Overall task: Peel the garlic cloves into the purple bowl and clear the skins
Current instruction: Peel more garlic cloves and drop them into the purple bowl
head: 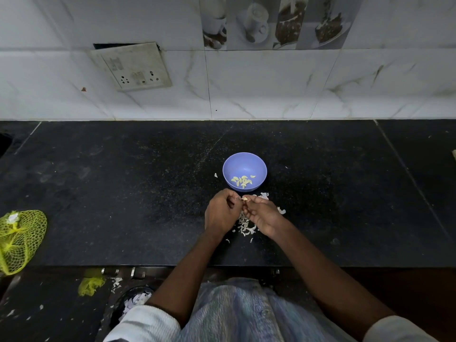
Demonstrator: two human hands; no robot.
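Round purple bowl (pixel 244 161) — papery skins (pixel 246 227).

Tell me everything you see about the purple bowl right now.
The purple bowl is small, round, smooth like plastic, and stands upright on the black counter just beyond both hands. Several pale peeled garlic cloves lie at its near inner side. Nothing grips it; loose skins lie on the counter nearby.

**Dim kitchen, black counter, white tiles**

A black stone counter (pixel 123 193) meets a white marbled tile wall (pixel 271 90). A loose socket plate (pixel 133 67) hangs askew. Picture tiles (pixel 271 21) above seem to show cups and cake. Light is dull.
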